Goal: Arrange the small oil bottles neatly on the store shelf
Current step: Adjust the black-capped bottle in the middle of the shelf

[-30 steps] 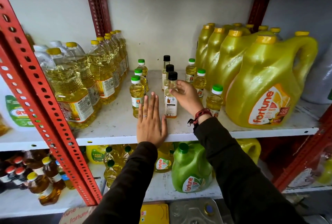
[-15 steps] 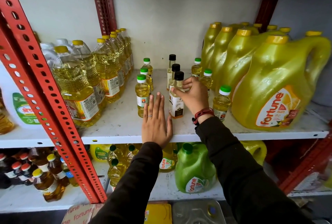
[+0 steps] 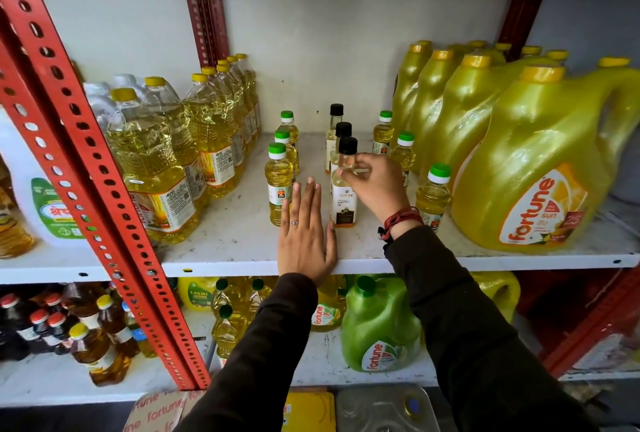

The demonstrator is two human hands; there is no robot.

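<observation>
your left hand (image 3: 306,241) lies flat, fingers together, on the shelf (image 3: 242,241) edge. your right hand (image 3: 375,186) pinches the neck of the front black-capped bottle (image 3: 343,199), standing upright mid-shelf, between two green-capped rows (image 3: 278,186).

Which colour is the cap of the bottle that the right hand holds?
Black; the cap of the coconut oil bottle shows best in the head view.

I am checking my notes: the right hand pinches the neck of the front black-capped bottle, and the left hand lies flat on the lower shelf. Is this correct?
Not quite. In the head view the left hand lies flat on the same shelf where the small bottles stand, not the lower one. The right hand does pinch the neck of the front black-capped bottle.
</observation>
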